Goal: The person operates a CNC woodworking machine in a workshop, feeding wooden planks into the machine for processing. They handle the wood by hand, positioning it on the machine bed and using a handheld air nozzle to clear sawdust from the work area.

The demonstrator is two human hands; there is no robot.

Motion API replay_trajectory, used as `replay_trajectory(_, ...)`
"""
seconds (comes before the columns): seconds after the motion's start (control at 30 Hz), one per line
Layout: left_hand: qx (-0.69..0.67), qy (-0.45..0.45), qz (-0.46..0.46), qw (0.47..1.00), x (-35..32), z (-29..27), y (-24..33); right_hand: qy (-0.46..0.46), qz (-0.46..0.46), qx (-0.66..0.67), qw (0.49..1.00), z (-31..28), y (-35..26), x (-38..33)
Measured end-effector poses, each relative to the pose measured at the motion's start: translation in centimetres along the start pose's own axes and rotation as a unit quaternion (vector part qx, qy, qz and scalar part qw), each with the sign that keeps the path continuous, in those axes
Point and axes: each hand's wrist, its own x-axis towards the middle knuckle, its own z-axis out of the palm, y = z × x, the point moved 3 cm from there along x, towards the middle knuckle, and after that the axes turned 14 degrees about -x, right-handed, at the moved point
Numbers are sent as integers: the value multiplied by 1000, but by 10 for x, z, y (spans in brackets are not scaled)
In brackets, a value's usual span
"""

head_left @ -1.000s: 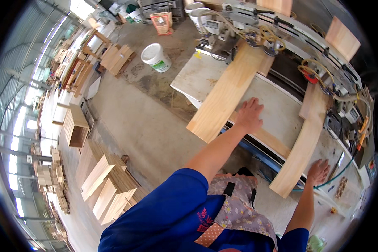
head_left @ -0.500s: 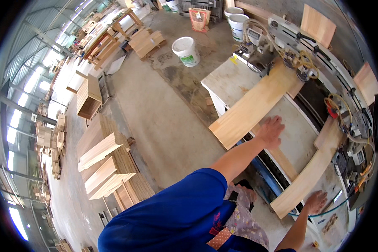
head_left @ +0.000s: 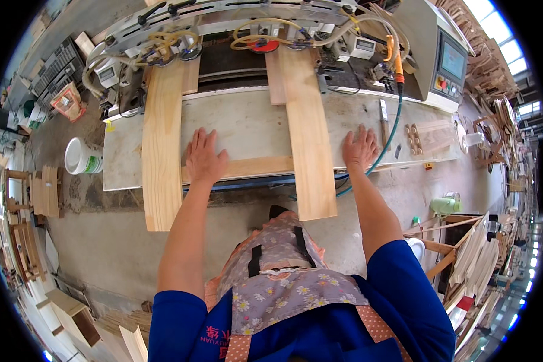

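Workshop floor lies grey below a pale tabletop (head_left: 247, 130) that fronts a long machine (head_left: 253, 24). Left hand (head_left: 204, 158) lies open and flat just right of the left plank (head_left: 161, 145); right hand (head_left: 360, 148) lies flat beside the right plank (head_left: 308, 133). Both planks run lengthwise from lower frame up into the machine — pressing evenly, kept parallel, would likely feed them straight.
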Motion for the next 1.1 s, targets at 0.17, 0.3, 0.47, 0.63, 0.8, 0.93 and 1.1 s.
replay_trajectory(0.17,-4,8,6,1000,-6,-3,-4,-12,5,7,1000,-1,-4,-6)
replay_trajectory(0.3,-2,4,5,1000,-3,-2,-4,-12,6,6,1000,-1,-6,-4)
replay_trajectory(0.47,11,-15,-6,1000,-2,1,-7,-12,9,29,999,-3,-7,-5)
replay_trajectory(0.63,-3,19,27,999,-4,-2,-5,-9,7,21,1000,-4,-7,-5)
replay_trajectory(0.8,-2,25,34,999,-4,-1,-7,-11,6,15,1000,-5,-8,-5)
replay_trajectory(0.93,4,28,34,999,-3,2,-10,-7,7,19,1000,-4,-8,-5)
replay_trajectory(1.1,4,25,35,999,-3,2,-9,1,8,25,1000,-1,-7,-5)
